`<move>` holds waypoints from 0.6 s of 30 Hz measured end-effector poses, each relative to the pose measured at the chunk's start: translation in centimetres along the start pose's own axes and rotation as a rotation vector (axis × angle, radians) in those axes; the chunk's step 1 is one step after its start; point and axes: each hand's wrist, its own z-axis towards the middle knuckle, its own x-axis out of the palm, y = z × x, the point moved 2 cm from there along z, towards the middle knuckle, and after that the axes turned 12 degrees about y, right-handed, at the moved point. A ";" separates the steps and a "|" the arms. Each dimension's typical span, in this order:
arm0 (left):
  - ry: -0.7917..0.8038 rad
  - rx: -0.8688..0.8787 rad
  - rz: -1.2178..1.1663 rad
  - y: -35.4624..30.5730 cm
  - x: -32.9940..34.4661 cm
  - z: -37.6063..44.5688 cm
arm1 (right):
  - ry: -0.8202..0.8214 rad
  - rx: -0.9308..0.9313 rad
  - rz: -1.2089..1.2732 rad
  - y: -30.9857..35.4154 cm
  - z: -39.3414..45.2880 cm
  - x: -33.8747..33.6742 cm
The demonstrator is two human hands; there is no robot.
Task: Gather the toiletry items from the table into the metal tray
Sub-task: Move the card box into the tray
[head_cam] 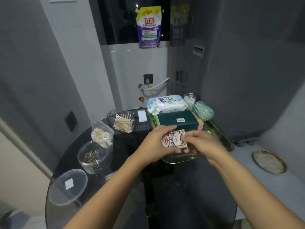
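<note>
The left hand point(155, 144) and the right hand point(200, 143) both clasp a small printed box point(175, 139) directly above the near rim of the metal tray point(177, 158), the box's long axis running roughly nine to three o'clock. Neither hand looks nearer. The tray, at twelve o'clock, already holds a green pack point(177, 120) and wet wipes point(166, 103). On the dark round surface point(125, 142), cotton swabs point(123, 123) wait at ten o'clock beside grey walls.

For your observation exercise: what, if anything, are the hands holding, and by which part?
Both hands hold a small printed cardboard box: left hand grips its left end, right hand its right end.
</note>
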 end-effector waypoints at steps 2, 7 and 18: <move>-0.009 -0.009 -0.016 0.1 0.1 1.2 | -0.098 -0.014 -0.008 0.1 -0.2 -1.3; -0.020 -0.064 0.184 0.6 0.2 5.7 | -0.427 -0.047 -0.128 -0.7 -0.1 -5.4; 0.242 -0.287 0.629 2.6 -0.4 11.7 | -0.707 0.069 -0.362 -2.1 1.4 -8.1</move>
